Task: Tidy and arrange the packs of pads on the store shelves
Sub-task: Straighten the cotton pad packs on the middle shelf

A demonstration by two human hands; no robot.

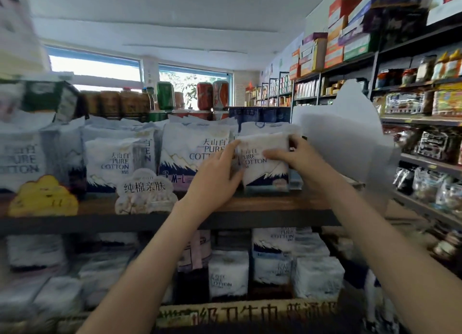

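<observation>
Head view: the left hand (215, 176) and right hand (292, 156) both grip a white pack (265, 169) printed PURE COTTON above a dark-blue mountain. It stands upright near the right end of the wooden shelf (275, 203); matching packs (192, 151) stand beside and behind.

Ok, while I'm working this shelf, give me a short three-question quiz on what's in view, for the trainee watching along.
1. True or false: the left hand and the right hand both hold the same pack.
2. Where is that pack? A) at the wooden shelf, at the right end of the row; B) down on the lower shelf; C) on the racks across the aisle.
3. Fill in: the neighbouring packs read PURE ____.

Key: 1 true; 2 A; 3 COTTON.
</observation>
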